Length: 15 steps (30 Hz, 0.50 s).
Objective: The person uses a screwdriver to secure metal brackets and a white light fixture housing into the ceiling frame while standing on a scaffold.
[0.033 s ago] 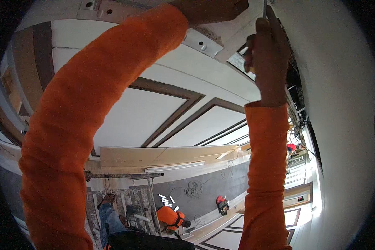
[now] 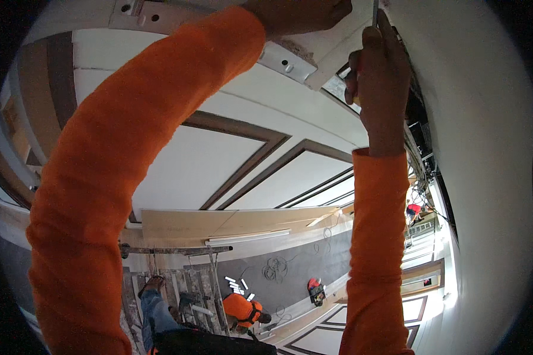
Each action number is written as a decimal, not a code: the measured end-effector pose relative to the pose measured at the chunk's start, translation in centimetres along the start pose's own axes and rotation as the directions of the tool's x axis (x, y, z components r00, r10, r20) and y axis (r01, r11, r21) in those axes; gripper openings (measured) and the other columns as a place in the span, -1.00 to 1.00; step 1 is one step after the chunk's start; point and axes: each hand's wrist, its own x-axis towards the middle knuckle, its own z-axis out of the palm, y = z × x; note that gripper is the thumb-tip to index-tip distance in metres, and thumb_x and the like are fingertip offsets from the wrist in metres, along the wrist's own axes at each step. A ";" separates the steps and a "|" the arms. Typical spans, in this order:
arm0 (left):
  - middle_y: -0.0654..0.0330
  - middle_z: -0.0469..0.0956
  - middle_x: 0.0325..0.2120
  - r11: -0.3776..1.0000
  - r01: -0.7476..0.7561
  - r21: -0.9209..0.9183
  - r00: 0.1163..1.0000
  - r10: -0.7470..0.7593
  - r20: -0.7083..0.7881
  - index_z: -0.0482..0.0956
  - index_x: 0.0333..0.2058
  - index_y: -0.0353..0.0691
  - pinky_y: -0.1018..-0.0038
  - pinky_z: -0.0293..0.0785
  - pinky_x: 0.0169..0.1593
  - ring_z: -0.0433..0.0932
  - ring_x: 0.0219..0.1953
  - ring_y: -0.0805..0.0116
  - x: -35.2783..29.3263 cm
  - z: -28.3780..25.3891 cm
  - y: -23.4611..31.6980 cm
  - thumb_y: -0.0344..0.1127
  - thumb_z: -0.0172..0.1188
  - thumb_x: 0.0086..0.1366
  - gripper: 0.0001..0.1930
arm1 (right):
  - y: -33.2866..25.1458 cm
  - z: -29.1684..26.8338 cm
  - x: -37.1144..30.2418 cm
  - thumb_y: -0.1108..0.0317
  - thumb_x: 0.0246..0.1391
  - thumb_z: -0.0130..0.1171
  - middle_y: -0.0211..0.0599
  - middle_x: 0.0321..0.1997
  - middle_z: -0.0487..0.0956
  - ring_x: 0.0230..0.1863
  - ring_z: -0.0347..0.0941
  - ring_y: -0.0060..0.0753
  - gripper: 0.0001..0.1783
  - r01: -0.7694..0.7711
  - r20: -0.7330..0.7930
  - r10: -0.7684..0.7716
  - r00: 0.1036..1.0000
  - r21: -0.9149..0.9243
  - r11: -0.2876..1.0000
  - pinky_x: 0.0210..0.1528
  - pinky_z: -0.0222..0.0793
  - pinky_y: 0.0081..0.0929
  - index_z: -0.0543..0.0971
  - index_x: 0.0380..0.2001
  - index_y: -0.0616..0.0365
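Note:
Both arms, in orange sleeves, reach up to the top of the view. My left hand is at the upper edge, against a pale surface beside a white metal strip with holes. Its fingers are curled, and whatever they hold is hidden. My right hand is closed around a hand tool with a slim metal shaft pointing up. Little of its yellowish handle shows below the fingers. The tool's tip is out of view, so its exact kind cannot be told.
White wall panels with brown trim stand behind. Far below are a paint-splashed slatted platform, a co-worker in orange, coiled cable and a red-and-black machine. Loose wires hang at the right, beside a smooth pale surface.
My right hand, with the tool, has shifted slightly down and its wrist has turned a little. My left hand has barely moved.

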 end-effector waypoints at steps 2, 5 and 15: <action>0.11 0.67 -0.38 0.995 -0.101 -0.003 0.930 0.094 -0.356 0.58 0.00 -0.05 -0.05 0.56 -0.32 0.64 -0.52 -0.02 -0.1 0.8 0.4 -0.12 0.05 0.34 -0.67 | -1.0 0.0 -2.5 0.25 0.38 -0.06 -0.41 -0.67 0.40 -0.84 0.23 -0.58 -0.66 -0.102 -0.022 0.104 0.994 0.078 0.992 -0.82 0.24 -0.53 0.45 0.09 0.19; 0.08 0.66 -0.42 0.997 -0.062 0.038 0.974 0.068 -0.216 0.58 -0.02 -0.05 0.00 0.58 -0.32 0.66 -0.47 -0.01 -0.4 0.1 -0.1 -0.14 0.06 0.33 -0.69 | -0.8 1.0 -2.5 0.25 0.38 -0.05 -0.40 -0.68 0.40 -0.84 0.25 -0.54 -0.72 -0.110 -0.066 0.120 0.991 0.134 0.985 -0.83 0.23 -0.51 0.46 -0.03 0.21; 0.01 0.58 -0.01 0.923 -0.310 0.230 0.813 0.382 -0.439 0.59 0.03 -0.18 0.04 0.52 0.02 0.60 0.00 0.05 0.0 1.3 -0.4 -0.17 0.12 0.29 -0.62 | -0.2 1.5 -3.6 0.16 0.40 -0.07 -0.43 -0.68 0.41 -0.83 0.22 -0.66 -0.45 -0.085 -0.117 0.099 0.988 0.121 0.989 -0.84 0.13 -0.57 0.28 0.37 0.09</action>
